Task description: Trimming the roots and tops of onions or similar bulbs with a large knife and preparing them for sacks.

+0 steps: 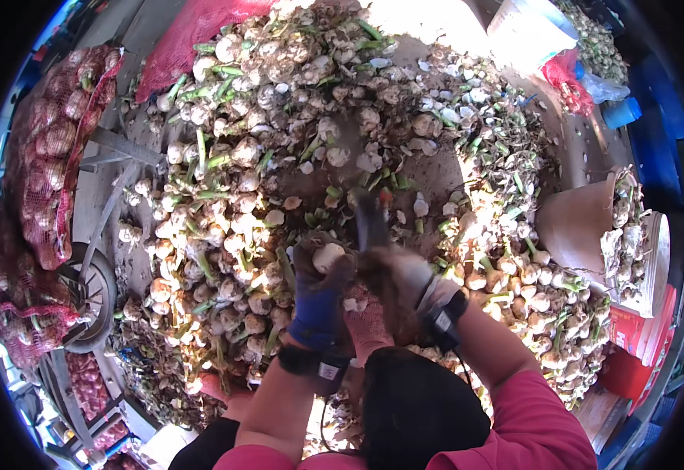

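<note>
My left hand [320, 302], in a blue work glove with a dark palm, grips a pale garlic bulb [328, 257] near the middle of the view. Close beside it, my right hand [403, 271], in a light glove, is closed on a cutting tool [371, 223] whose dark blade points away from me. The tool is blurred by motion, so its exact kind is unclear. Both hands are above a heap of garlic bulbs [245, 153], many with green stem stubs. Cut stem pieces [392, 179] lie just beyond the blade.
Mesh sacks [54, 147] full of bulbs stand at left, by a wheeled cart's tyre [104, 299]. Trimmed bulbs [530, 291] lie to my right. Dry trimmings [503, 141] are heaped beyond. A tipped brown bucket [574, 226], red tubs [630, 376] and a white bucket [530, 35] line the right.
</note>
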Demonstrator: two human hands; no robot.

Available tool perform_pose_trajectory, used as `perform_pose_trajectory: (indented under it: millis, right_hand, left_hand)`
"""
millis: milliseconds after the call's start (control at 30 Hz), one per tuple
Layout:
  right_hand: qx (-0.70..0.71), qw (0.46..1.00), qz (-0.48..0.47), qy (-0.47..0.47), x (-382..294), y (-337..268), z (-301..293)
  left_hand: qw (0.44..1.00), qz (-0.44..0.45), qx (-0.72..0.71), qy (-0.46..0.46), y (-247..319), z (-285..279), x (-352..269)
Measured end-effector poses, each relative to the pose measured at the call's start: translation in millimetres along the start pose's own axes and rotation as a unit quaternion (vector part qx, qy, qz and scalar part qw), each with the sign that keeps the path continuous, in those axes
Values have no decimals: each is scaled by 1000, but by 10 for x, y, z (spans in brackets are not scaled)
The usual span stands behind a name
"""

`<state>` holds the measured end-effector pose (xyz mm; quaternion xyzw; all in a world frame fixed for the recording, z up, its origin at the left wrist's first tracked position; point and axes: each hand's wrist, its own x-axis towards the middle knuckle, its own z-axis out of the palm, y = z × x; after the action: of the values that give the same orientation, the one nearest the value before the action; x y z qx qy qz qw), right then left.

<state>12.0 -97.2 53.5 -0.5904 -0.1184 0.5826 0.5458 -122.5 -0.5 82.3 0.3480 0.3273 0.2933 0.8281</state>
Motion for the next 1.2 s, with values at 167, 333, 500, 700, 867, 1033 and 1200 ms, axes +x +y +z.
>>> perform_pose_trajectory:
  millis: [167,333,500,700,867,1033,1200]
  right_hand:
    - [-222,949,-221,42,110,-647,193]
    - [-441,819,-337,147,-220,-911,370]
    - [-477,871,109,40,-296,-225,-325]
    - [-269,878,-120,378,-418,-748,-989]
    - [-432,817,-174,340,-462,-845,-997]
    - [-395,867,-20,302,-431,-436,-713]
    - [-504,825,-163,198,-302,-588,53]
  left_hand:
    - [887,30,459,-37,262,-36,36]
    - [862,104,497,15,421,-120,130]
    - [763,242,598,-29,339,-106,261]
    - [798,-84,333,-496,-494,312,-127]
    - [471,393,556,-562,-1424,-16,345]
    - [719,151,558,-386,-1192,-510,355]
    - [848,60,518,-99,12,-115,359]
